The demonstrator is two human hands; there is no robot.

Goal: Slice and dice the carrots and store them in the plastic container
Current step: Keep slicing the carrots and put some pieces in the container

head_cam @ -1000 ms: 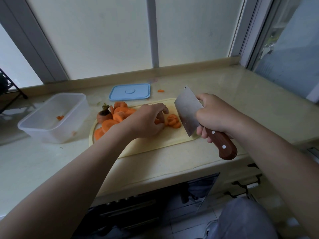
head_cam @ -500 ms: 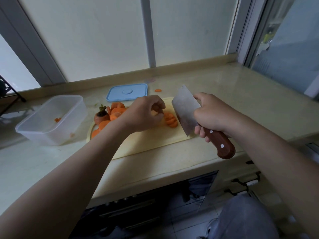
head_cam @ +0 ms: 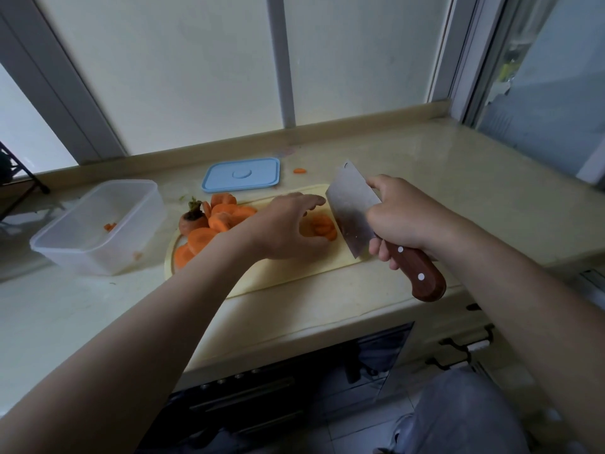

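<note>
Your left hand (head_cam: 284, 227) has uncurled since half a second ago: then its fingers were bunched over the cut rounds, and now they lie stretched and loose above the board, holding nothing. That has uncovered a small stack of slices (head_cam: 322, 226) just beside the blade. I read this as lining the rounds up for dicing, not slicing.

From the left: the plastic container (head_cam: 149, 221) stands on the table (head_cam: 458, 191), just off the board's left end, with only a few orange bits (head_cam: 110, 226) in it, so the storing has barely begun. Next comes the carrot top (head_cam: 191, 221) with its green stub, lying at the far left of the cutting board (head_cam: 294, 270) against a loose pile of carrot rounds (head_cam: 222, 217). Behind the board lies the blue lid (head_cam: 242, 174), flat and apart from the container, and one stray slice (head_cam: 299, 171) sits on the table just right of it.

Right of your left hand the cleaver (head_cam: 352, 214) stands with its edge down at the board's right end. Your right hand (head_cam: 402, 217) has its grip wrapped round the wooden handle where it meets the blade.

No brand or writing can be read anywhere — the lid shows only a round raised mark, and the handle shows two pale rivets.
</note>
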